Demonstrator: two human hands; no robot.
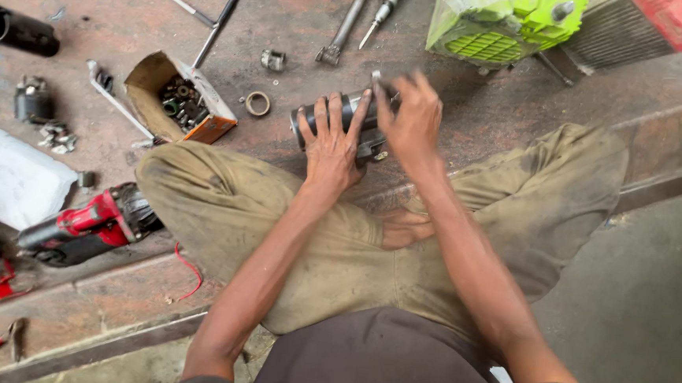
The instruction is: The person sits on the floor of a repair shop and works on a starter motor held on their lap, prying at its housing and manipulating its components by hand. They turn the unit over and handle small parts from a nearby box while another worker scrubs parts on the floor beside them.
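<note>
I sit cross-legged on a stained floor. My left hand (332,140) lies over a dark cylindrical motor part (352,107), fingers spread across its body, pressing it down in front of my knees. My right hand (410,121) is at the cylinder's right end, fingers closed around that end and a small metal piece; it is motion-blurred. What exactly sits between those fingers I cannot tell.
An open cardboard box of small metal parts (181,99) lies to the left, a ring (257,103) beside it. A red power tool (86,227), a white block (10,175), a black tube (12,29), screwdrivers (348,18) and a green machine (509,20) surround me.
</note>
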